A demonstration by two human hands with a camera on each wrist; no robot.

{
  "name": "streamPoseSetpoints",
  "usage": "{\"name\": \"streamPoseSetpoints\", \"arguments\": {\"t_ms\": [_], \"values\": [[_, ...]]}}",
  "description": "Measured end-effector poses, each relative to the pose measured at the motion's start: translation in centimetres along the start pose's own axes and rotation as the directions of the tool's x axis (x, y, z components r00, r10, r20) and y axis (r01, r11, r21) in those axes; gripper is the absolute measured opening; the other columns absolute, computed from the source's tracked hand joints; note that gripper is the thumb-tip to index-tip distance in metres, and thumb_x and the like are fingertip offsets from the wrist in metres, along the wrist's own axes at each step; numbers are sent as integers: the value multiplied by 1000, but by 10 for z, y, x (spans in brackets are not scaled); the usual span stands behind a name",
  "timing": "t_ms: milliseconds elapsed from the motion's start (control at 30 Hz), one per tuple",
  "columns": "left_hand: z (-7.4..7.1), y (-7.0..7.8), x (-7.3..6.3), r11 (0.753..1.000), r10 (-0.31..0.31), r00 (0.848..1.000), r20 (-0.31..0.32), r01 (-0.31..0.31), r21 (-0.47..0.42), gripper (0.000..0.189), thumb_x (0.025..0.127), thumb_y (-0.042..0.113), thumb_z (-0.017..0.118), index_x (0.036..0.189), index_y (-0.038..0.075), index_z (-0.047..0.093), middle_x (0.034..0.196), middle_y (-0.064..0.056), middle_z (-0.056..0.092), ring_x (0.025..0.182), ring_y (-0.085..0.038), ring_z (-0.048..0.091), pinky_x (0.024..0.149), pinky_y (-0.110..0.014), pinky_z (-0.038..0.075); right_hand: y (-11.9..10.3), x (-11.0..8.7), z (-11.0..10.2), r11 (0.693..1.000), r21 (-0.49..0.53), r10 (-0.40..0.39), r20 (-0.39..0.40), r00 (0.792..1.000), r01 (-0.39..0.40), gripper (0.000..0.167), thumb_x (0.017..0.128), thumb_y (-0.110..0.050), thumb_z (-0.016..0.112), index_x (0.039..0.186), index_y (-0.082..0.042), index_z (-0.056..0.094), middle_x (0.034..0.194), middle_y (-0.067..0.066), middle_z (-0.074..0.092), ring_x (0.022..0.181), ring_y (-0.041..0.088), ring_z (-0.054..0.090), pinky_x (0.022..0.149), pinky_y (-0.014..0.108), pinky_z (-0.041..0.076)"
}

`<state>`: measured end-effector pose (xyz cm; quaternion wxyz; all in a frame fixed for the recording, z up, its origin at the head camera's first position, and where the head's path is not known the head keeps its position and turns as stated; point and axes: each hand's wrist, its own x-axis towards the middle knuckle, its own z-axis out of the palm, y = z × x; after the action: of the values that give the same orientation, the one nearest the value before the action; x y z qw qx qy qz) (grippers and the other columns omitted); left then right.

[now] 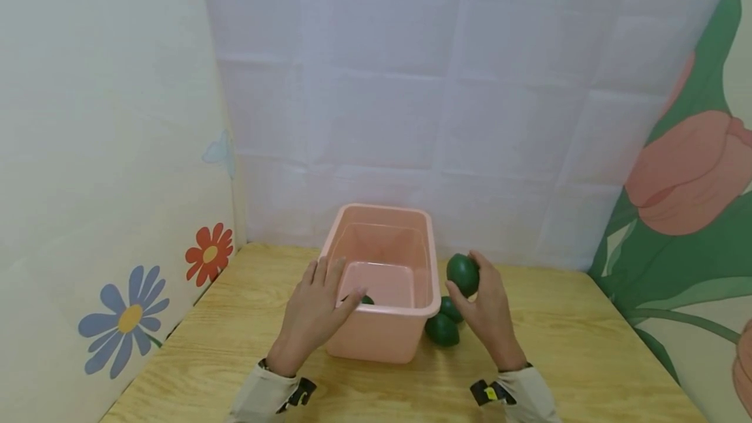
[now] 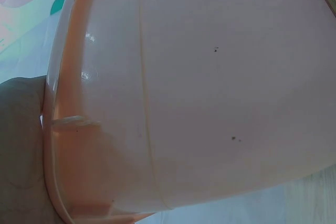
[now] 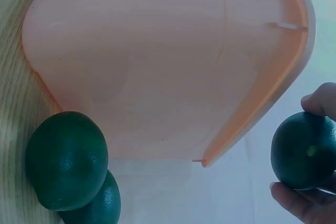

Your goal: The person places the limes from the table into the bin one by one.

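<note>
In the head view, a right hand [image 1: 492,312] holds a green fruit [image 1: 463,274] between thumb and fingers, in the air just to the right of a pink bin [image 1: 376,339]. A left hand [image 1: 314,305] lies over the bin's near left corner, its fingers extended across the edge rather than curled; it seems to be steadying the bin. Two more green fruits [image 1: 442,331] sit on the wooden table [image 1: 587,344] beside the bin's right wall, and a bit of dark green inside the bin looks like another fruit, mostly hidden. The step in hand appears to be carrying one fruit across to the bin

In the left wrist view, the bin's outer wall fills most of the picture and part of the left hand shows at the rim; how its fingertips lie cannot be told from here

In the right wrist view, the held fruit hangs beyond the rim, clear of the bin, while the two loose fruits overlap at lower left. The next move probably calls for bringing the fruit inward over the right rim, without knocking it, then lowering and releasing it
</note>
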<state>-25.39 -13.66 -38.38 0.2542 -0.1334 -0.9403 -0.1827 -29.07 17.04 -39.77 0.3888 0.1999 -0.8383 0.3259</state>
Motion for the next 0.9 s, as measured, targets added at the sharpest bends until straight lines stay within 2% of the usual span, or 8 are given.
{"name": "streamPoseSetpoints", "arguments": {"t_ms": [200,500,700,900], "values": [[0,0,0,1000,1,1000,-6,-1,-1,75,96,56,57,148,2,46,146,-34,42,138,-53,35,105,-64,37,-4,3,1,999,13,-48,-34,998,48,67,82,-11,81,136,10,47,126,31,56,104,39,60,77,53,56],[0,0,1,1000,-2,1000,5,2,5,76,97,57,55,149,3,44,148,-34,40,139,-53,34,106,-63,36,-13,9,4,987,55,-146,-43,988,148,72,78,-11,84,136,8,46,124,28,56,106,37,59,81,51,55],[-1,1,0,1000,-3,1000,11,2,3,76,97,57,55,149,2,44,148,-34,40,139,-53,33,106,-63,36,-18,11,8,980,50,-191,-22,981,192,77,77,-12,86,138,7,44,127,27,54,111,37,58,85,51,55],[0,1,0,1000,-1,1000,6,1,8,75,97,57,55,149,2,44,148,-33,41,138,-53,34,105,-63,37,-19,13,13,966,65,-251,-2,968,251,81,75,-9,87,141,7,42,125,27,53,109,36,58,81,48,56]]}}
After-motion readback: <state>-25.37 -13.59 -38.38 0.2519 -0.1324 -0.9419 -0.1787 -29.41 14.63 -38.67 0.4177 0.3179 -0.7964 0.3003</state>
